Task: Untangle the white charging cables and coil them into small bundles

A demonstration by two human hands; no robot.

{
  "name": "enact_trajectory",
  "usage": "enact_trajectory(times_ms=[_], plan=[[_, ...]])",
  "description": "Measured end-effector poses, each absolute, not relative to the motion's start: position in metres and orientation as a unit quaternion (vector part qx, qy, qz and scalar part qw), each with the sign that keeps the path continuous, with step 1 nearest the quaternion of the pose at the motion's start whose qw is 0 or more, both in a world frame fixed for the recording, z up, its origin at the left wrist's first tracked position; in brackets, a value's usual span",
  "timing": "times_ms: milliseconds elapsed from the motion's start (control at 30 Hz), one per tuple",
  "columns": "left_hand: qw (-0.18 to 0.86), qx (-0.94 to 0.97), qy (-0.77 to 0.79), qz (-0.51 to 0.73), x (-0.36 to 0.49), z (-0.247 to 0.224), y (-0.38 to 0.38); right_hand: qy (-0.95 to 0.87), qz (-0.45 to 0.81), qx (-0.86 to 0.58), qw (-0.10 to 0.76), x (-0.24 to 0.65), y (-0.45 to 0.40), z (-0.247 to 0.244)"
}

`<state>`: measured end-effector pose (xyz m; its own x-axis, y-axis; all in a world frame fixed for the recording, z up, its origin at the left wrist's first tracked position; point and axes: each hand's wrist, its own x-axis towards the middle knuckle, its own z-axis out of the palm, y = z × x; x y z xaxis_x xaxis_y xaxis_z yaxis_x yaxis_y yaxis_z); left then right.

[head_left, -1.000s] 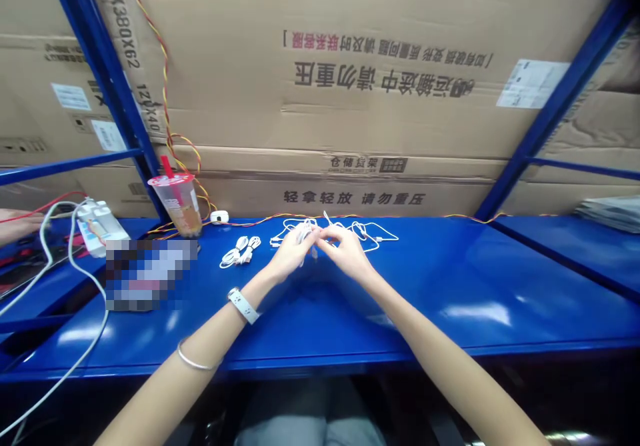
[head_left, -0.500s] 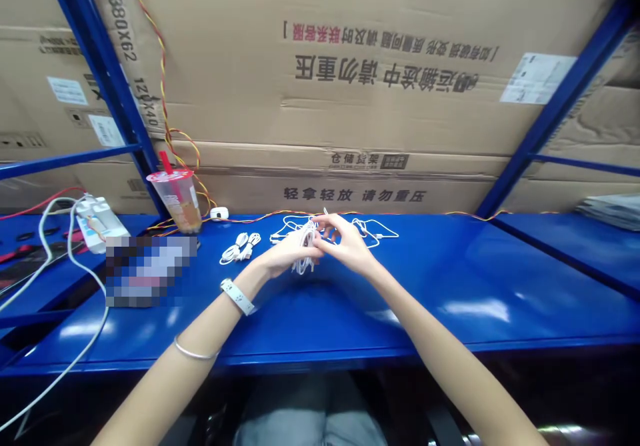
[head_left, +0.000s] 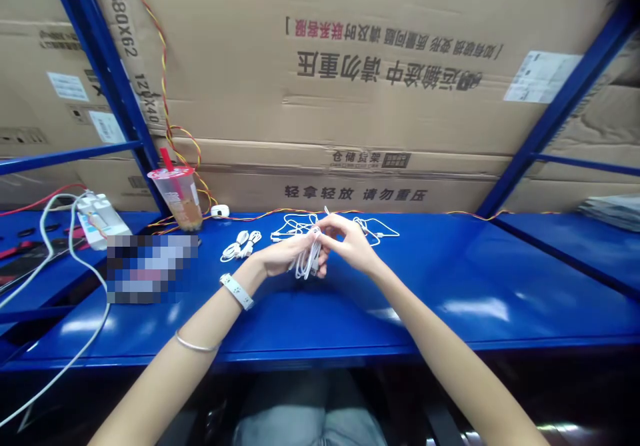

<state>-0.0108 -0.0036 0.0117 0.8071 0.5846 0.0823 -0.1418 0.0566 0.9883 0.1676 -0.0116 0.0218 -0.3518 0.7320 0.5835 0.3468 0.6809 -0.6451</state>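
A looped white cable (head_left: pixel 307 264) is held just above the blue shelf, hanging in a small bundle. My left hand (head_left: pixel 283 254) is closed around the bundle, its fingers partly behind the loops. Thumb and fingers of my right hand (head_left: pixel 346 238) pinch the top of the same bundle. Behind the hands lie loose white cables (head_left: pixel 296 223) on the shelf, partly hidden by them. To the left of my left hand rests a coiled and tied white cable pair (head_left: pixel 241 245).
A plastic drink cup (head_left: pixel 179 196) with a red straw stands at the back left, near a small white case (head_left: pixel 220 212). A pixelated object (head_left: pixel 153 269) lies in front. White power strip (head_left: pixel 103 221) at far left. Large cartons (head_left: pixel 320 119) form the back wall; blue posts (head_left: pixel 555 109) flank it.
The cable bundle has turned in my hands, so its loops now hang lower and tilt toward the left. My left fingers show more beneath it.
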Motion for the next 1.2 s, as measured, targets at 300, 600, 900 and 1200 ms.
enact_trajectory(times_ms=[300,600,900,1200], plan=[[0.692,0.637,0.216,0.261,-0.007,0.007,-0.004,-0.779,0.248,-0.357,0.453,0.165,-0.014,0.022],[0.637,0.674,0.276,0.253,0.000,0.003,-0.002,-0.799,0.238,-0.341,0.435,0.163,-0.013,0.017],[0.643,0.687,0.245,0.234,-0.006,0.012,-0.005,-0.779,0.250,-0.387,0.424,0.171,-0.009,0.023],[0.621,0.693,0.271,0.245,-0.009,0.011,0.002,-0.746,0.410,-0.352,0.389,0.178,-0.014,0.034]])
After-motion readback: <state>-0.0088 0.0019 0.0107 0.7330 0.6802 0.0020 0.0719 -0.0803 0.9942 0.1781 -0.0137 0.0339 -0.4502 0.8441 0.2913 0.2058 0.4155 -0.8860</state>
